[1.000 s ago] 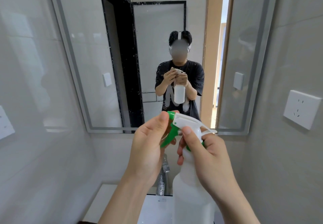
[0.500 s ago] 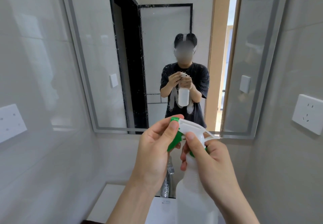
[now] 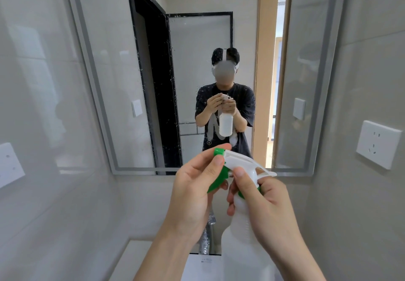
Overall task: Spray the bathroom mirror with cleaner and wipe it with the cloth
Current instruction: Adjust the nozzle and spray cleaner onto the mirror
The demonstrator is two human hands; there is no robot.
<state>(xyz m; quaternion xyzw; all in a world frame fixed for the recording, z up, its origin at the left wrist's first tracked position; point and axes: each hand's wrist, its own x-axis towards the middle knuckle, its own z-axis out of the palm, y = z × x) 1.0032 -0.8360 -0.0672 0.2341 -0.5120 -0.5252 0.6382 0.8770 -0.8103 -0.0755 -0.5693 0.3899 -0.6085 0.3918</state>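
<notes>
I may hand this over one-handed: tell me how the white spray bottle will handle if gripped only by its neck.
The spray bottle looks like stiff plastic with a ribbed neck, so the right hand probably grips it securely. Its wide body below likely hangs steadily. The fill level can't be seen, so weight is uncertain. The left hand pinches the green nozzle.

Open air lies between the raised white plastic spray bottle with green nozzle (image 3: 245, 193) and the droplet-speckled grey-framed wall mirror (image 3: 135, 61), hemmed by glossy grey tiled walls (image 3: 43, 193) either side, with a chrome tap (image 3: 208, 237) standing below the hands (image 3: 192, 195).
</notes>
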